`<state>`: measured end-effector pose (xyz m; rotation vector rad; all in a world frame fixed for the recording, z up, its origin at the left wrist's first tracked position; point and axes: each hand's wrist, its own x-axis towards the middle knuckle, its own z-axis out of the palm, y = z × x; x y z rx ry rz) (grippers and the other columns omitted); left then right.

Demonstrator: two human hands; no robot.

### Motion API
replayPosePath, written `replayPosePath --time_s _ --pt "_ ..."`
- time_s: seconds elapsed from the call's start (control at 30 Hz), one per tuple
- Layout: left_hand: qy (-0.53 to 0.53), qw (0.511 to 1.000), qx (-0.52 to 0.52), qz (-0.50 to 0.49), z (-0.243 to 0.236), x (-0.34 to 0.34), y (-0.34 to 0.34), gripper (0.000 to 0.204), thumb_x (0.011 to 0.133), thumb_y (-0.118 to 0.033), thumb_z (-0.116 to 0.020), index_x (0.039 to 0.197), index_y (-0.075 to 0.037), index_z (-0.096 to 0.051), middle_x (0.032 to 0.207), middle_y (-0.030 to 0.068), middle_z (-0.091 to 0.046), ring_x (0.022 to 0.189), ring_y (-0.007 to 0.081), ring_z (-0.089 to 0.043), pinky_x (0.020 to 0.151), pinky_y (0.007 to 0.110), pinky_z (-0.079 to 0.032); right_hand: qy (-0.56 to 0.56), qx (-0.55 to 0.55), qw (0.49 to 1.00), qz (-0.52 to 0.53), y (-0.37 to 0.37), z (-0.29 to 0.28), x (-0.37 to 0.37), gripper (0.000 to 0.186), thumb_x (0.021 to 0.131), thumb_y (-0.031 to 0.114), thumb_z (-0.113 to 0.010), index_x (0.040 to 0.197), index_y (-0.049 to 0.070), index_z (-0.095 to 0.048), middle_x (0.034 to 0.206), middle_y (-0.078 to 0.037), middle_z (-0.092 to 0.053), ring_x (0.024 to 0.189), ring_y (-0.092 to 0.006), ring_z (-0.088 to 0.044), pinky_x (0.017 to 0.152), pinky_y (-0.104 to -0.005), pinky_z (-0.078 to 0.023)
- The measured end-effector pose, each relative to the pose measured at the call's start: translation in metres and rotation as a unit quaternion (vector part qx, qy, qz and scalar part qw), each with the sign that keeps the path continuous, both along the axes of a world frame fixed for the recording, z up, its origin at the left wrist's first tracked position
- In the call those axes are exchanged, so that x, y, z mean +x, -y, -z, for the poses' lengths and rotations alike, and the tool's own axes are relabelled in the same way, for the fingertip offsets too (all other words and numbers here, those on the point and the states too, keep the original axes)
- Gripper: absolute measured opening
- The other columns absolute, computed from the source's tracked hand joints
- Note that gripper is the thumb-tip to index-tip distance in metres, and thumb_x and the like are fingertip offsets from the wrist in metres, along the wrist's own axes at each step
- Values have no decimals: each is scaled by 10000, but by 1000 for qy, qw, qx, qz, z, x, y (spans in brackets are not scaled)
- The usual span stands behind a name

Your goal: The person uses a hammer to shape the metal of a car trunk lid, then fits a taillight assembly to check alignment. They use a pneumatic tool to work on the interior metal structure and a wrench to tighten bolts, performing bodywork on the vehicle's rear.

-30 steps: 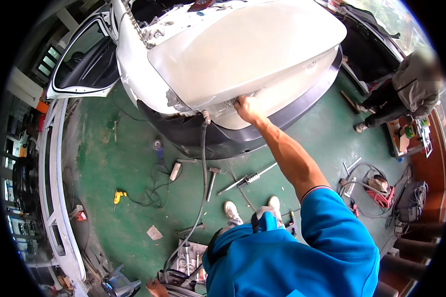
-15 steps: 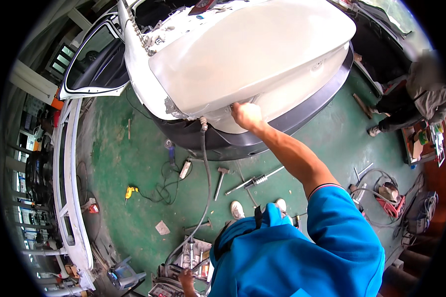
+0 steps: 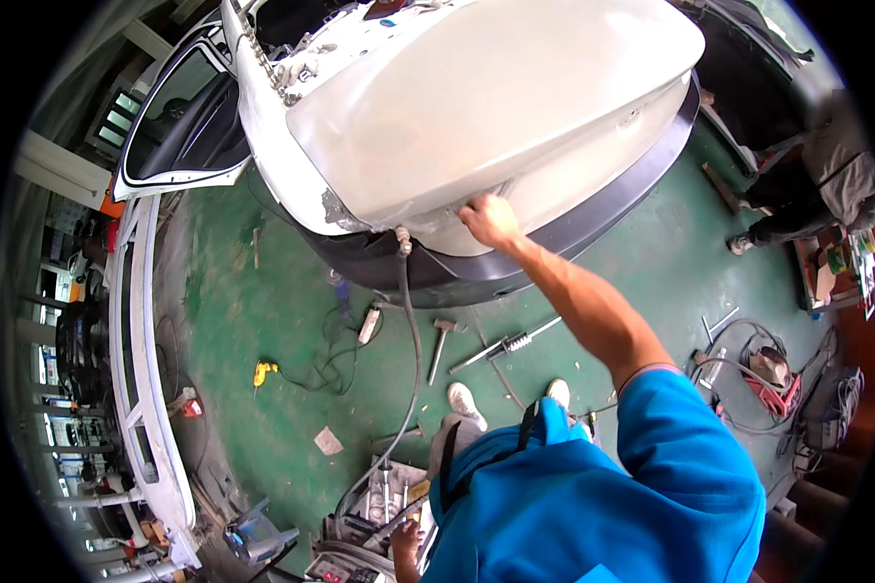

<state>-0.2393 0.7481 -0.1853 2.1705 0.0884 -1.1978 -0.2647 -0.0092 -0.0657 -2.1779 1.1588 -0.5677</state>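
My right arm reaches forward to the pale cream trunk lid (image 3: 515, 87) of a car. At its lower rear face, my right hand (image 3: 492, 220) is closed, knuckles up, touching or very near a scuffed patch; whatever its fingers hold is hidden. Left of it, a thick grey cable (image 3: 414, 330) hangs from a fitting at the body corner beside a bare-metal patch (image 3: 336, 209). Low by my side, my left hand (image 3: 406, 544) has curled fingers beside thick cables over a tool cart (image 3: 355, 544); its grip is not visible.
A black bumper (image 3: 476, 284) skirts the car. On the green floor lie a hammer (image 3: 441, 348), a slide hammer (image 3: 506, 347), a yellow drill (image 3: 263, 373) and a white power strip (image 3: 369, 325). Another person (image 3: 831, 180) stands at right. A white metal frame (image 3: 136, 369) stands left.
My right hand has shifted slightly right and come away from the lid's lower edge. My left hand has moved right, nearer my body. The view has turned a little.
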Motion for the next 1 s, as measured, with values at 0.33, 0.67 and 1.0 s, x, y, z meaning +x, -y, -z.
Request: replayPosePath --time_s 0.33,0.67,1.0 --pt "-123 977 -126 -117 80 206 -38 196 959 -139 -579 1125 -49 -631 916 90 -663 601 191 -631 483 271 -515 566 513 644 35 -99 37 -50 307 952 331 -605 978 27 -639 656 -28 -548 428 -96 -343 392 -233 -254" --pt "21 989 -122 -85 40 367 95 178 910 -151 -684 1052 -59 -626 807 36 -624 585 133 -598 459 238 -453 579 489 652 30 -119 8 -5 271 902 341 -663 957 78 -627 752 -37 -630 485 -103 -443 422 -214 -295" --pt "181 802 -150 549 105 271 132 310 972 -145 -518 1247 -18 -583 1073 161 -682 829 292 -696 617 337 -564 505 484 711 76 -81 -1 -2 143 891 160 -648 957 35 -673 771 -55 -668 546 -107 -538 427 -203 -349"
